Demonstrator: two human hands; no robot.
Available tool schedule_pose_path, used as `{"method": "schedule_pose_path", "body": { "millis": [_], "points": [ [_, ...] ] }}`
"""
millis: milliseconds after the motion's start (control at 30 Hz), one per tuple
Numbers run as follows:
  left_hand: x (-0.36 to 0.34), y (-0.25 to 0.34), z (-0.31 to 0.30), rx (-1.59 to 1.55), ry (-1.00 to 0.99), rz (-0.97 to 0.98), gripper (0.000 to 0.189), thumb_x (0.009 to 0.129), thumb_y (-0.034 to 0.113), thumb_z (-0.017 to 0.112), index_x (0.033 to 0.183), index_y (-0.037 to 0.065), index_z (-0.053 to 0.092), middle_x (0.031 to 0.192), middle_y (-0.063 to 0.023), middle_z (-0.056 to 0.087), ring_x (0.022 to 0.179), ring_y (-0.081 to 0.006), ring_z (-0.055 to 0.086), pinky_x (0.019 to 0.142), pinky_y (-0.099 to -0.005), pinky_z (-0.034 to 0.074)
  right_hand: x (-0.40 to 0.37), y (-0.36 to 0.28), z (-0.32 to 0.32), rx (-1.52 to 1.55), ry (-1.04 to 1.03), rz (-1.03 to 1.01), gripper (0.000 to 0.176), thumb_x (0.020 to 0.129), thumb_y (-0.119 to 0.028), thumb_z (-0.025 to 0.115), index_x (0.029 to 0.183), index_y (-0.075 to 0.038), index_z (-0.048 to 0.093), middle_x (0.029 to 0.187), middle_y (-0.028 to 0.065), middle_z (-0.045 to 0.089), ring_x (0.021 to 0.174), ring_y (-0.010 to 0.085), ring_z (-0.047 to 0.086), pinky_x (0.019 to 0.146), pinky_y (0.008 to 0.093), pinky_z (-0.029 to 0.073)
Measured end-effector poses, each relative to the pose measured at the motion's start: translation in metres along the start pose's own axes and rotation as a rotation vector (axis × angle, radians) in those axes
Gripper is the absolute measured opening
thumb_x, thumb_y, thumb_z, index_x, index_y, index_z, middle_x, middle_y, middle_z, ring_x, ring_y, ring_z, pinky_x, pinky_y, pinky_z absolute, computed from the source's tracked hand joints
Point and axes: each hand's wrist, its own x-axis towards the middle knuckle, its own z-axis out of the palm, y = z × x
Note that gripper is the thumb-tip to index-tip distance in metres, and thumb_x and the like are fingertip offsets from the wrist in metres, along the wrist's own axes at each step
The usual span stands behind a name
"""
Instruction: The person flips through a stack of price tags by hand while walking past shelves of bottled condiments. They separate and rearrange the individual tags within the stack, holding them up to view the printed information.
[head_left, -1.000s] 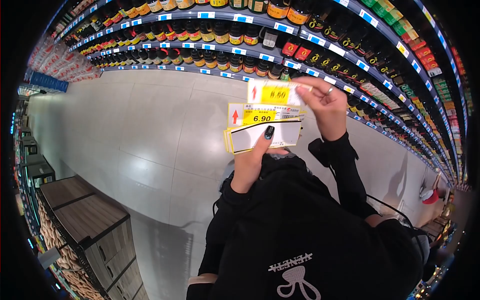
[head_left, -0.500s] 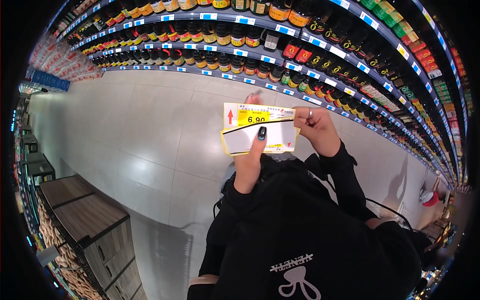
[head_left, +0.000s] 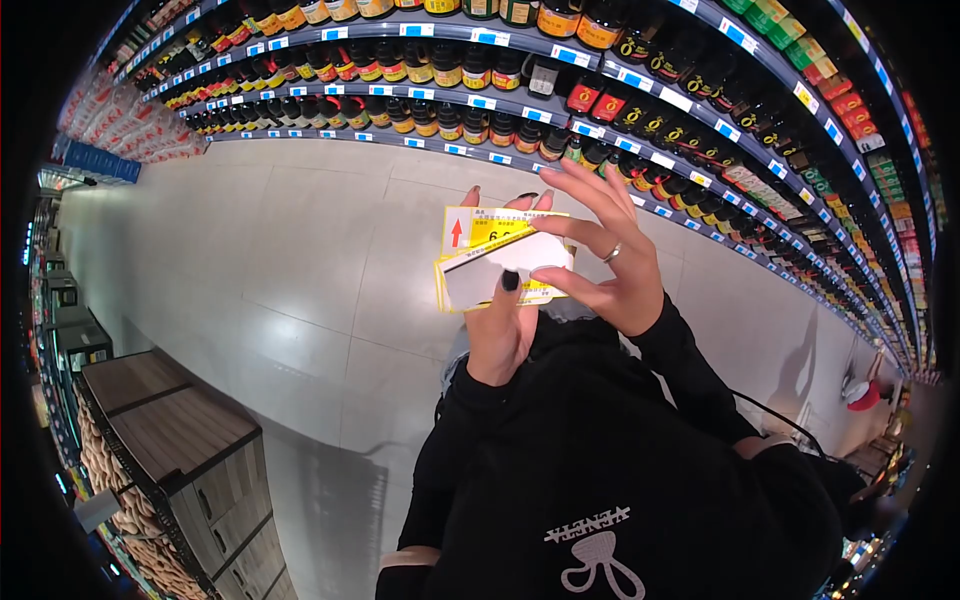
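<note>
My left hand (head_left: 497,335) holds a small stack of yellow-and-white price tags (head_left: 462,232) from below, its dark-nailed thumb pressed on top. The upper tag shows a red arrow and a partly covered price. A white blank-faced tag (head_left: 490,265) with a black line along its edge lies slanted over the stack under that thumb. My right hand (head_left: 615,255), with a ring on one finger, grips the right end of this white tag between thumb and index finger. Its other fingers are raised and spread.
Shelves (head_left: 470,98) of dark sauce bottles with blue-and-white price labels curve across the front and right. Wrapped packages (head_left: 120,120) are stacked at far left. A wooden-topped cabinet (head_left: 175,415) stands lower left on the grey tiled floor (head_left: 300,260).
My right hand has moved from the stack's right edge over its top, with fingers spreading upward. The white tag now tilts more steeply and covers more of the price.
</note>
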Motion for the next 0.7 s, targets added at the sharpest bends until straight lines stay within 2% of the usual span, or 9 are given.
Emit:
{"method": "schedule_pose_path", "body": {
  "millis": [167, 200, 233, 333, 467, 567, 633, 667, 700],
  "points": [
    [0.000, -0.005, -0.007, -0.146, -0.014, -0.015, 0.099, 0.067, 0.041, 0.073, 0.138, 0.017, 0.007, 0.129, -0.0150, 0.035, 0.126, -0.0361, 0.028, 0.102, -0.0468, 0.029, -0.015, -0.001, -0.001, 0.018, 0.102, -0.071, 0.024, 0.067, -0.013, 0.068, 0.089, -0.010, 0.059, 0.117, 0.0060, 0.053, 0.113, 0.0282, 0.046, 0.098, 0.0483, 0.027],
    [0.000, -0.005, -0.007, -0.227, 0.004, -0.028, 0.105, 0.063, 0.045, 0.075, 0.138, 0.019, 0.007, 0.130, -0.0135, 0.035, 0.127, -0.0367, 0.027, 0.103, -0.0475, 0.027, -0.021, -0.001, -0.004, 0.024, 0.048, -0.092, 0.023, 0.066, -0.011, 0.067, 0.087, -0.010, 0.059, 0.115, 0.0061, 0.054, 0.111, 0.0269, 0.048, 0.096, 0.0469, 0.029],
    [-0.001, -0.004, -0.006, -0.126, -0.002, -0.020, 0.112, 0.057, 0.052, 0.075, 0.139, 0.020, 0.005, 0.131, -0.0117, 0.035, 0.127, -0.0377, 0.025, 0.104, -0.0491, 0.022, -0.024, -0.001, -0.005, 0.029, -0.006, -0.114, 0.021, 0.066, -0.008, 0.066, 0.085, -0.010, 0.058, 0.114, 0.0062, 0.054, 0.108, 0.0257, 0.049, 0.094, 0.0456, 0.031],
    [-0.003, -0.004, 0.000, -0.094, 0.020, -0.017, 0.118, 0.048, 0.061, 0.072, 0.139, 0.023, 0.007, 0.135, -0.0123, 0.032, 0.128, -0.0396, 0.021, 0.106, -0.0497, 0.018, -0.023, -0.005, -0.010, -0.008, -0.062, -0.132, 0.021, 0.066, -0.006, 0.064, 0.086, -0.011, 0.059, 0.115, 0.0074, 0.054, 0.108, 0.0258, 0.049, 0.092, 0.0439, 0.032],
    [-0.003, -0.004, 0.003, -0.093, -0.019, 0.023, 0.118, 0.049, 0.067, 0.068, 0.139, 0.023, 0.007, 0.135, -0.0129, 0.031, 0.129, -0.0408, 0.019, 0.106, -0.0504, 0.016, -0.023, -0.007, -0.012, -0.024, -0.111, -0.139, 0.025, 0.066, -0.008, 0.063, 0.090, -0.011, 0.058, 0.119, 0.0071, 0.052, 0.111, 0.0258, 0.048, 0.096, 0.0452, 0.028],
    [-0.002, -0.005, 0.001, -0.143, -0.028, 0.023, 0.120, 0.050, 0.065, 0.070, 0.140, 0.023, 0.001, 0.133, -0.0131, 0.032, 0.128, -0.0382, 0.022, 0.106, -0.0505, 0.018, -0.025, -0.009, -0.011, -0.070, -0.142, -0.150, 0.028, 0.070, -0.010, 0.060, 0.098, -0.010, 0.058, 0.123, 0.0064, 0.050, 0.115, 0.0261, 0.045, 0.099, 0.0470, 0.023],
    [-0.001, -0.005, -0.001, -0.105, -0.020, 0.036, 0.115, 0.054, 0.071, 0.060, 0.140, 0.024, 0.000, 0.133, -0.0140, 0.032, 0.128, -0.0382, 0.022, 0.106, -0.0505, 0.018, -0.025, -0.011, -0.011, -0.135, -0.274, -0.138, 0.029, 0.074, -0.012, 0.055, 0.103, -0.009, 0.058, 0.126, 0.0055, 0.048, 0.121, 0.0255, 0.040, 0.101, 0.0488, 0.019],
    [-0.001, -0.006, -0.003, -0.104, -0.021, 0.036, 0.115, 0.054, 0.071, 0.060, 0.140, 0.024, 0.000, 0.133, -0.0140, 0.032, 0.128, -0.0382, 0.022, 0.106, -0.0505, 0.018, -0.025, -0.012, -0.011, -0.135, -0.273, -0.139, 0.029, 0.074, -0.012, 0.055, 0.103, -0.009, 0.058, 0.126, 0.0055, 0.048, 0.121, 0.0255, 0.040, 0.101, 0.0488, 0.019],
    [-0.001, -0.007, -0.006, -0.184, -0.020, 0.021, 0.106, 0.061, 0.070, 0.055, 0.140, 0.024, 0.002, 0.131, -0.0137, 0.034, 0.128, -0.0385, 0.023, 0.105, -0.0502, 0.019, -0.025, -0.013, -0.010, -0.055, -0.309, -0.122, 0.029, 0.076, -0.012, 0.053, 0.104, -0.009, 0.058, 0.127, 0.0055, 0.047, 0.122, 0.0262, 0.038, 0.102, 0.0495, 0.018]
  ]
}}
